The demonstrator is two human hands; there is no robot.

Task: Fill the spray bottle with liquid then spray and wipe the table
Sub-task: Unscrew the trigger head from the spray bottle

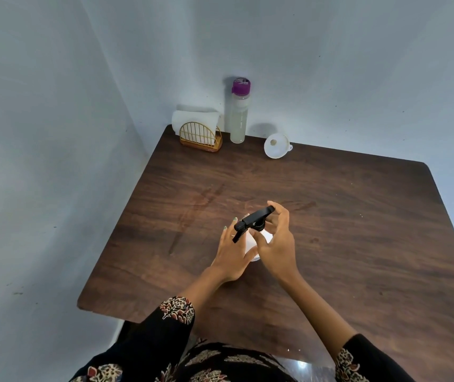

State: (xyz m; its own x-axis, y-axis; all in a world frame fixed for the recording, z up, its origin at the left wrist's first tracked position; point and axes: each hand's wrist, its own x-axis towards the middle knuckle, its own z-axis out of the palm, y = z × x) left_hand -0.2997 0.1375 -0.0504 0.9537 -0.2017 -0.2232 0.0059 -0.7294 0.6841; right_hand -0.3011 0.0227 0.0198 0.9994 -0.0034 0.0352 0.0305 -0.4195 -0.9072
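A white spray bottle [251, 244] with a black trigger head [253, 220] stands near the middle of the dark wooden table [344, 230]. My left hand [231, 256] wraps the bottle's body from the left. My right hand [276, 244] holds the neck and collar under the trigger head, with the fingers curled around it. At the table's far edge stand a tall clear bottle [239, 117] with a purple cap and pale liquid inside, a white funnel [276, 146] lying to its right, and white napkins [195, 121] in a gold wire holder [200, 137].
Pale blue walls close in behind and to the left of the table. The table's left and near edges are in view, and faint streaks mark the wood to the left of my hands. My patterned dark sleeves fill the bottom of the view.
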